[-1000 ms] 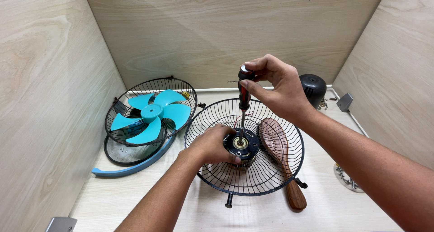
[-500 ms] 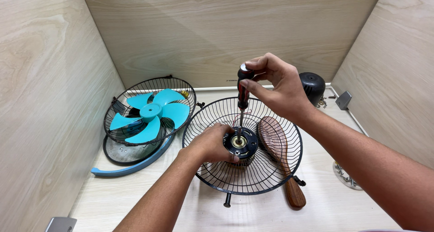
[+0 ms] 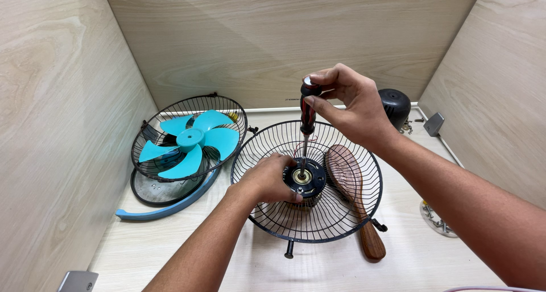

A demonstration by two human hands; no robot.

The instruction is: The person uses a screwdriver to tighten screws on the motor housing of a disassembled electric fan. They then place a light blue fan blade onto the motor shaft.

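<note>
A black wire fan guard (image 3: pixel 341 218) lies dished on the light wooden table, with a round black motor hub (image 3: pixel 310 181) at its centre. My left hand (image 3: pixel 267 178) grips the left side of that hub. My right hand (image 3: pixel 347 104) holds the red and black handle of a screwdriver (image 3: pixel 307 118) upright, its shaft running down to the hub's top. A brown wooden hairbrush (image 3: pixel 347 178) rests inside the guard, to the right of the hub, its handle sticking out over the rim.
At the left, a second black guard (image 3: pixel 170 118) holds a turquoise fan blade (image 3: pixel 190 141), above a blue ring piece (image 3: pixel 165 209). A black motor cover (image 3: pixel 395 104) sits at the back right. A small dish of screws (image 3: pixel 437 219) is by my right forearm. Wooden walls enclose three sides.
Both hands stay in place on the hub and the screwdriver. The view has shifted only slightly.
</note>
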